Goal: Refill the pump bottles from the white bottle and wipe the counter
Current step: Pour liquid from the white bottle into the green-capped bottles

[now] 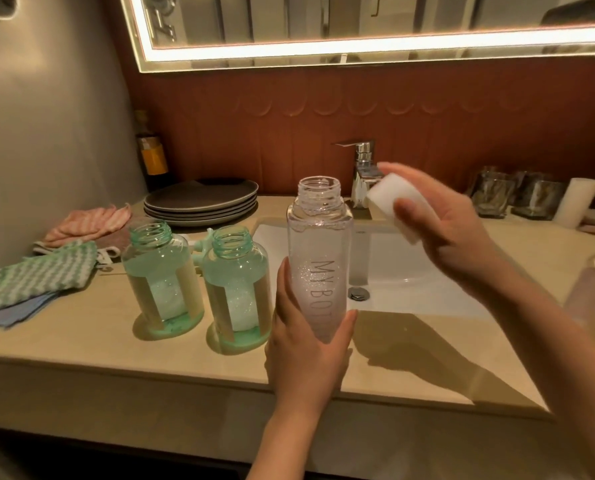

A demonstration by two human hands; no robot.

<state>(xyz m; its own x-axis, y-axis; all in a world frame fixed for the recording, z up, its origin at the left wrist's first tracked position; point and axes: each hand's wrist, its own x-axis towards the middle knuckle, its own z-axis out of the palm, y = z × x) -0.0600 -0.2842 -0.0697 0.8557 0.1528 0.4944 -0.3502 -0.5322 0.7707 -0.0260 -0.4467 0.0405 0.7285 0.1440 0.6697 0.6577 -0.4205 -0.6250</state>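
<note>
Left hand (306,344) grips the tall frosted white bottle (318,271) upright over the beige counter (81,341), right hand (441,230) holds its white cap (389,209); two uncapped green-tinted pump bottles (161,271) (235,285) stand beside it, seemingly awaiting refill, wiping outstanding

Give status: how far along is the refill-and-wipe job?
Done: left pump bottle and right pump bottle stand open-necked; white bottle is uncapped, its cap in the right hand. In hand: left hand grips the white bottle upright, no pour yet. Left: fill both, recap, wipe the counter; cloths lie untouched at left.
</note>
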